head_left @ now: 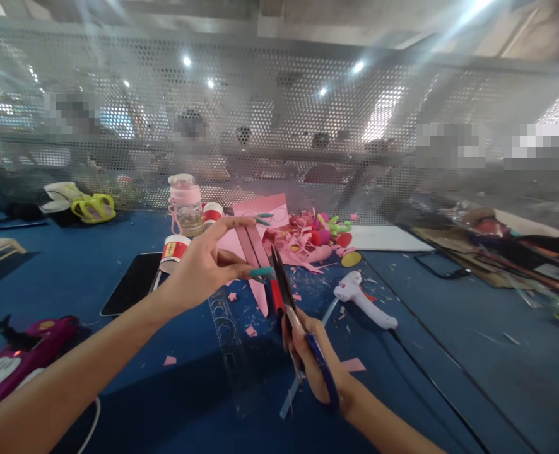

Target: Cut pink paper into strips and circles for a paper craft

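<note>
My left hand [204,265] pinches a narrow pink paper strip [257,265] between thumb and forefinger, holding it upright above the blue table [450,353]. My right hand [313,359] grips blue-handled scissors [293,309], blades pointing up and touching the strip's right edge. Small pink offcuts [250,330] lie on the table below the strip.
A white glue gun [362,299] lies right of the scissors, its cord running toward me. Behind are a pile of pink scraps and coloured shapes [308,243], a pink-lidded jar [185,205], paper cups [173,252], a dark tablet [132,284], a clear ruler [229,340]. A perforated metal screen [279,126] closes off the back.
</note>
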Demonstrator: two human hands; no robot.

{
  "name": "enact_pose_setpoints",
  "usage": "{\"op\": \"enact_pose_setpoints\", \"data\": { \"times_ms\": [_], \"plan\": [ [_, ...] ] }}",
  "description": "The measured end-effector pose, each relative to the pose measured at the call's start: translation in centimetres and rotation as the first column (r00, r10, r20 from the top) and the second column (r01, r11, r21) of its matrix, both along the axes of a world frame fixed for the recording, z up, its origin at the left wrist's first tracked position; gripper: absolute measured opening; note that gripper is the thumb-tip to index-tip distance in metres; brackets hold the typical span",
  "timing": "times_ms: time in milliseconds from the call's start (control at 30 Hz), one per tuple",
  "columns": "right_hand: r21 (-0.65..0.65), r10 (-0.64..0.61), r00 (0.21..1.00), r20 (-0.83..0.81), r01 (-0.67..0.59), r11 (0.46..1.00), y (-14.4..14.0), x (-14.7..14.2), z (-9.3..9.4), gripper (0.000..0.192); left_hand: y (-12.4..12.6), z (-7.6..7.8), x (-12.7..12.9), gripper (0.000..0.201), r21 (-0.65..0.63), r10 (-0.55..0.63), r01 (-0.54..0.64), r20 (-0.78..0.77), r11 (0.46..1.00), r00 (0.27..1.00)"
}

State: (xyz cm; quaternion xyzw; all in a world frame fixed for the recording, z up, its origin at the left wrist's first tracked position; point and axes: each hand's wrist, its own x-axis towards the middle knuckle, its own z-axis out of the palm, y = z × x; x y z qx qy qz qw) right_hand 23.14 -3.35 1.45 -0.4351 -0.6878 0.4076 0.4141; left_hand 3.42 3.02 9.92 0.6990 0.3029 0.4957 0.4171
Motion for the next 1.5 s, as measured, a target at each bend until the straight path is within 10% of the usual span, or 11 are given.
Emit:
{"op": "enact_pose_setpoints", "data": {
  "times_ms": [1500],
  "plan": [
    [-0.026,0.095,0.992,0.083,-0.093,0.995,-0.4,-0.3,1.1,0.044,-0.5,1.0,-0.9,0.044,-0.08,-0.093,0.089,-0.049,0.993,0.994]
  ]
}}
